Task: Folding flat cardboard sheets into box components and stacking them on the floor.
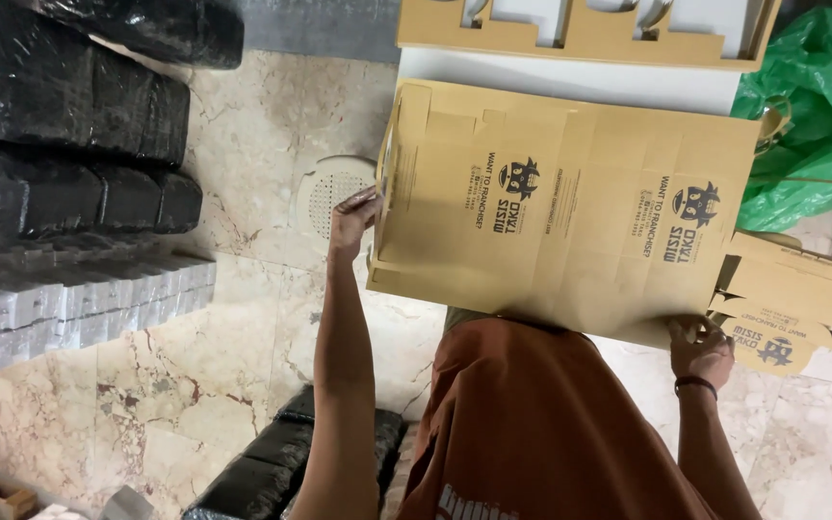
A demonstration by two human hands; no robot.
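The left hand (351,220), at centre frame, grips the left edge of a flat, unfolded brown cardboard carton blank (570,207), fingers curled around the edge. The right hand (697,349), at lower right, holds the lower right corner of the same blank, fingers closed on the card; a dark band sits on that wrist. The blank spans the centre and right of the frame, held roughly level between both hands, with dark print and crease lines facing up. It hides the upper part of the person's rust-coloured shirt (541,424), which fills the lower centre.

Surface: a polished marble floor (195,385), cream with reddish veins. A round perforated floor drain (331,195) lies just left of the left hand, partly covered by it.

Surroundings: a stack of further folded brown cartons (787,308) lies at right, just beside the right hand. A green plastic bag (811,116) occupies the upper right; its contents cannot be seen. A white bench edge (570,82) with a cut-out brown board (580,34) on it runs along the top. Black-wrapped bundles (69,116) are stacked at upper left, white packs (69,308) below them, and more black bundles (272,462) lie at lower centre.
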